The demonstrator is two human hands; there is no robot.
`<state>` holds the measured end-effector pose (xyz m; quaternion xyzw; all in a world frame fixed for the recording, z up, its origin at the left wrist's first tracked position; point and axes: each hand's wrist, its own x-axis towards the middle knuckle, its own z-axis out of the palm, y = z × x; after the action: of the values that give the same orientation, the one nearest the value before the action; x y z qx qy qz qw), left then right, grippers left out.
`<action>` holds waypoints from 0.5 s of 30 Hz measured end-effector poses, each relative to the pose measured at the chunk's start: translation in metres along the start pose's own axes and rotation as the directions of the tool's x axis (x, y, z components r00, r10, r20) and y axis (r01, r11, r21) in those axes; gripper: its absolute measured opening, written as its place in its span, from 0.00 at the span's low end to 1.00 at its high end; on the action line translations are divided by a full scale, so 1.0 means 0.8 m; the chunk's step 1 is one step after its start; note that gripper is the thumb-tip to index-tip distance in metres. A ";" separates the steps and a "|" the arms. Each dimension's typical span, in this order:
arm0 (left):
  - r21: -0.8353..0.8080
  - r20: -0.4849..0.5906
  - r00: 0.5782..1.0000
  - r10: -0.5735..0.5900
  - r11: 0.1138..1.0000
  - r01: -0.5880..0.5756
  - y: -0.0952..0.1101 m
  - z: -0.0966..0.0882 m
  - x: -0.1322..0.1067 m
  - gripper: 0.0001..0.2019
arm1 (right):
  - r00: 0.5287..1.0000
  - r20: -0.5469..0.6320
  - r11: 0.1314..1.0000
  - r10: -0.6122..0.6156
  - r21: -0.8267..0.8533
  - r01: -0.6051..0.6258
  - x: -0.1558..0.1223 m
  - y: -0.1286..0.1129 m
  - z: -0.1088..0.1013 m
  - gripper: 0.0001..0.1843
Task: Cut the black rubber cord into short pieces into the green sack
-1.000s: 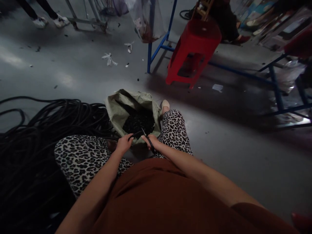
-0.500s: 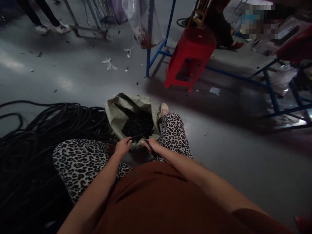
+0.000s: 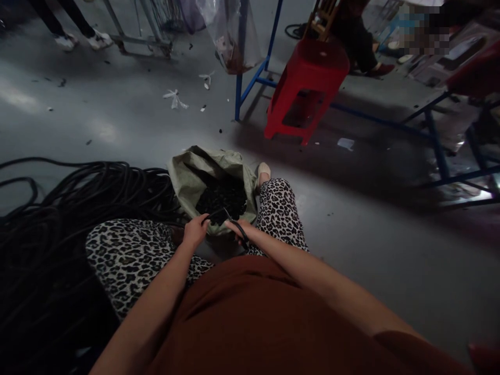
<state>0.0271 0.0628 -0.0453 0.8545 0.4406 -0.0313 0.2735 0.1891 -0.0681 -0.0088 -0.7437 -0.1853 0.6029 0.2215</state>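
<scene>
My left hand point(image 3: 196, 230) is closed on a black rubber-like cord point(image 3: 214, 214), whose free end sticks out to the right. Facing it, my right hand point(image 3: 242, 226) grips black-handled scissors point(image 3: 244, 239), with the thin blades pointing up and left at the cord's end. Whether the blades touch the cord is too small to tell. Just beyond both hands an open, pale green woven sack point(image 3: 183, 179) stands between my legs. Inside lie many short black pieces point(image 3: 221, 198).
A large heap of coiled black cord point(image 3: 94, 185) spreads over the floor at my left. Ahead stand a red plastic stool point(image 3: 308, 78) and a blue metal frame point(image 3: 238, 99) with a hanging clear bag point(image 3: 234, 47). Other people's feet point(image 3: 97, 39) show farther off.
The scissor blades and the cord's end have shifted slightly up and left. Both hands keep their hold, and the view has tilted a little.
</scene>
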 end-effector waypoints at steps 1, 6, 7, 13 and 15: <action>0.007 0.000 1.000 0.000 1.000 0.000 0.002 -0.001 -0.001 0.18 | 1.000 0.027 1.000 -0.015 -0.020 0.015 0.000 0.000 0.000 0.31; 0.012 0.018 0.999 0.050 0.999 -0.050 0.005 0.000 -0.004 0.17 | 0.997 0.066 0.998 -0.044 -0.047 0.047 0.003 0.000 0.002 0.35; 0.008 0.019 0.998 0.062 0.998 -0.062 0.006 0.001 -0.004 0.17 | 0.997 0.069 0.998 -0.044 -0.038 0.046 0.004 0.000 0.002 0.35; -0.003 0.025 0.996 0.082 0.997 -0.082 0.009 0.002 -0.005 0.17 | 0.997 0.077 1.000 -0.018 0.014 0.017 0.003 -0.002 0.003 0.36; 0.007 0.035 0.995 0.091 0.996 -0.091 0.009 0.002 -0.005 0.17 | 0.997 0.071 0.998 -0.009 0.055 0.005 0.001 -0.003 0.004 0.35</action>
<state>0.0307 0.0555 -0.0421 0.8742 0.3962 -0.0354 0.2783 0.1865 -0.0653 -0.0088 -0.7148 -0.1790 0.6330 0.2373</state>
